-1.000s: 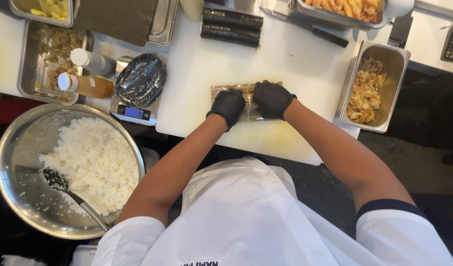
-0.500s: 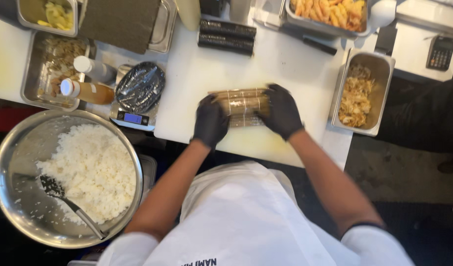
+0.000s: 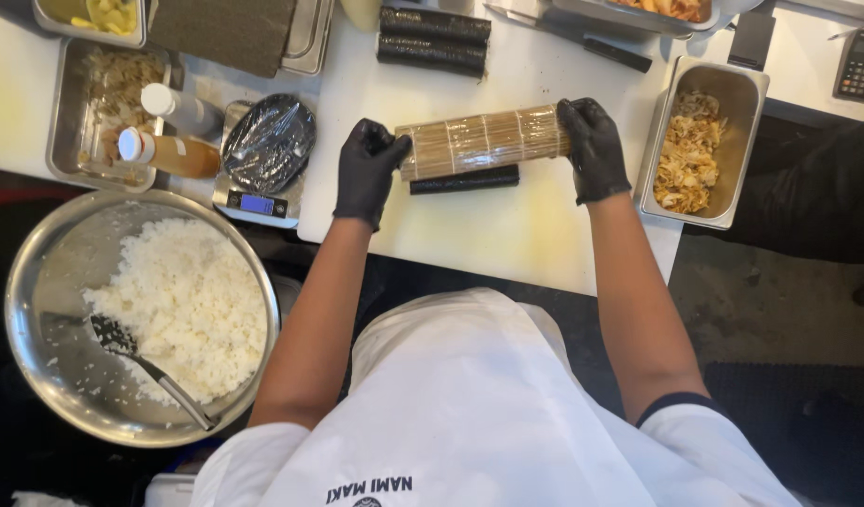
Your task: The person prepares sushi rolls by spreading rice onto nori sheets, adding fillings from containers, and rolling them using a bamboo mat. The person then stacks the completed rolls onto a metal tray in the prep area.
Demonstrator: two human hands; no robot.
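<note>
Both my hands wear black gloves. My left hand (image 3: pixel 368 171) grips the left end of a plastic-wrapped bamboo rolling mat (image 3: pixel 484 139), and my right hand (image 3: pixel 594 148) grips its right end. The mat is lifted back from a dark seaweed sushi roll (image 3: pixel 465 180) that lies on the white cutting board (image 3: pixel 507 235) just in front of it. Two finished dark rolls (image 3: pixel 434 39) lie side by side at the far edge of the board.
A large steel bowl of white rice (image 3: pixel 174 305) with a spoon (image 3: pixel 136 357) sits at left. A scale with a wrapped black bowl (image 3: pixel 268 143), two squeeze bottles (image 3: pixel 169 150), steel pans of fillings (image 3: pixel 700 141), a black-handled knife (image 3: pixel 582 42) and a calculator (image 3: pixel 862 64) surround the board.
My hands moved apart from the middle of the mat to its ends. The mat has come off the roll, which now lies uncovered in front of it.
</note>
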